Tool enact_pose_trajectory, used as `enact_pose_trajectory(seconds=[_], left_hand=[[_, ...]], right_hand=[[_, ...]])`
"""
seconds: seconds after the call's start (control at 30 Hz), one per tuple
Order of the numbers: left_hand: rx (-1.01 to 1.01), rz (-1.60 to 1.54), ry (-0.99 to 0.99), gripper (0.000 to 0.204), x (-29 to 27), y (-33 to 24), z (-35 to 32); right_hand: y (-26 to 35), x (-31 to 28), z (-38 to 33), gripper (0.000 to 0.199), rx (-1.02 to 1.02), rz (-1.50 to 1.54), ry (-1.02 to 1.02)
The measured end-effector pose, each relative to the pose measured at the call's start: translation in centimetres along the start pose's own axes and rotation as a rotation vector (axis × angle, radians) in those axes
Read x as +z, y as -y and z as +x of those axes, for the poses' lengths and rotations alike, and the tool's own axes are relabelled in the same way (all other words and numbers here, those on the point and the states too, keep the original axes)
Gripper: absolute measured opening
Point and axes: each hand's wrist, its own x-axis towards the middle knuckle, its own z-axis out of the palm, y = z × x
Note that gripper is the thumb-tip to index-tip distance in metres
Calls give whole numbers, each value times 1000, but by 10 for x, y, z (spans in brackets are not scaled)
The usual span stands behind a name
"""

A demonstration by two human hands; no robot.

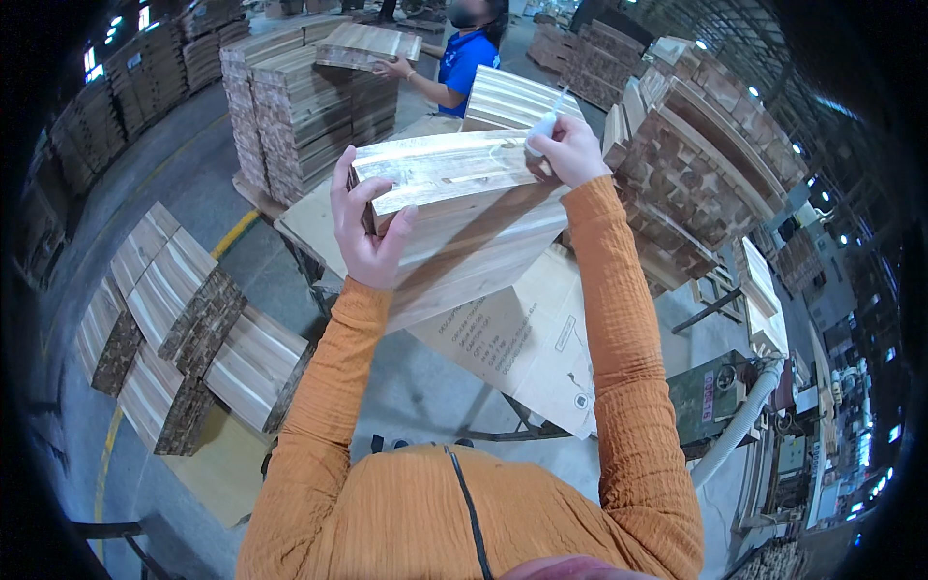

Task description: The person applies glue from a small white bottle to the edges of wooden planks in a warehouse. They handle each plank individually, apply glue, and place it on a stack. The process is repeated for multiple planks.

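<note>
A thick striped wooden board lies on top of a wooden stack in front of me, its pale upper face shiny. At its left end my left hand grips the corner, thumb on the near side and fingers curled over the top and far edge. My right hand is closed round a small white squeeze bottle with a thin nozzle over the board's right end. The nozzle points up and away from me. My right fingers partly hide the bottle and the board's end beneath it.
A cardboard sheet hangs over the worktable's near side. Board stacks stand on the floor at left, far left and right. Across the table, a person in a blue shirt handles a board. A green machine stands lower right.
</note>
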Motion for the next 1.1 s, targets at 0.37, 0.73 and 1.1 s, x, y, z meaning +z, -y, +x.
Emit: enact_pose_trajectory(seconds=[0.37, 0.73, 1.1], left_hand=[[31, -46, -36, 31, 7, 6, 5], [61, 22, -21, 32, 6, 9, 6], [40, -23, -15, 31, 7, 5, 7]], right_hand=[[14, 1, -1, 30, -19, -138, -68], [9, -5, 13, 29, -17, -4, 36], [18, -5, 16, 25, -164, 0, 214]])
